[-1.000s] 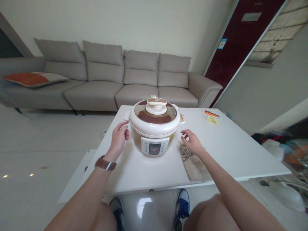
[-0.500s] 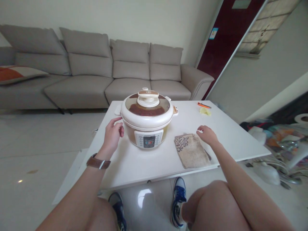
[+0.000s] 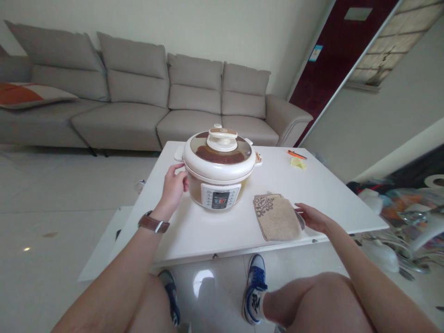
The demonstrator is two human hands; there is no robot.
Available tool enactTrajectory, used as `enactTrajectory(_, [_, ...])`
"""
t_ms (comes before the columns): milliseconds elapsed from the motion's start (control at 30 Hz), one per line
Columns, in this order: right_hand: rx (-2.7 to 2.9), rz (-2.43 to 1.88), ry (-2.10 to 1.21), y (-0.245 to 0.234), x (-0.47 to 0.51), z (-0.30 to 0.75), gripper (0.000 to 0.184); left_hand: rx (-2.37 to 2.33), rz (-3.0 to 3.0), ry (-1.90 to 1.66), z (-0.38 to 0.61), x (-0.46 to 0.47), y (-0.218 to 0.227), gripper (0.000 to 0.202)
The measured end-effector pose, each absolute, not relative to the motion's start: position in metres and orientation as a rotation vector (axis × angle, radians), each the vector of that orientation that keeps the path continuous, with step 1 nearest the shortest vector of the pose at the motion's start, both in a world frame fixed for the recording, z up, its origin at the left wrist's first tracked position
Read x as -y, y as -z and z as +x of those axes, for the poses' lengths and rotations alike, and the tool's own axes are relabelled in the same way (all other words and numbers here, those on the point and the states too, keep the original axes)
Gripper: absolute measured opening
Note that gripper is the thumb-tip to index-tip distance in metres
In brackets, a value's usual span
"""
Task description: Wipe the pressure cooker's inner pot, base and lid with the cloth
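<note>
A cream electric cooker [image 3: 218, 173] with a brown-tinted lid and a front control panel stands on the white table [image 3: 215, 231]. My left hand [image 3: 173, 187], a brown watch on its wrist, rests against the cooker's left side with fingers curled. A beige patterned cloth [image 3: 276, 216] lies flat to the cooker's right. My right hand [image 3: 312, 216] lies at the cloth's right edge, fingers stretched toward it and touching or slipping under that edge.
An orange-handled tool [image 3: 296, 155] and a yellow scrap [image 3: 298, 163] lie at the table's far right. A grey sofa [image 3: 138, 106] stands behind the table. Cluttered items [image 3: 398, 217] sit on the floor at right. My knees and blue shoes [image 3: 255, 289] are below the table edge.
My right hand moved from the cooker's right side, across the cloth, down to the cloth's right edge. My left hand came closer against the cooker's side.
</note>
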State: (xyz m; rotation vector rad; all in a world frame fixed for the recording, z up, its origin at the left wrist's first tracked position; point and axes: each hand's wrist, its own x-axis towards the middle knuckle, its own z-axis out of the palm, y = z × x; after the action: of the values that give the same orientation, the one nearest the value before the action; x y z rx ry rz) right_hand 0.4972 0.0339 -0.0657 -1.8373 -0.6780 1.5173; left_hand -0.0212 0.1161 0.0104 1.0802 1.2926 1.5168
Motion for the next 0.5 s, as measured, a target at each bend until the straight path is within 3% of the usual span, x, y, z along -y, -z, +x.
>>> enactTrajectory(200, [0.535,-1.583,-1.807,0.064,-0.029,0.470,0.025,-1.296,1.082,-1.508,-0.021,-0.116,-0.009,0.049])
enactTrajectory(500, [0.593,-1.588,-1.735,0.057,-0.029,0.435,0.023,-1.265,1.063,-1.500,-0.023,-0.118,-0.005,0.051])
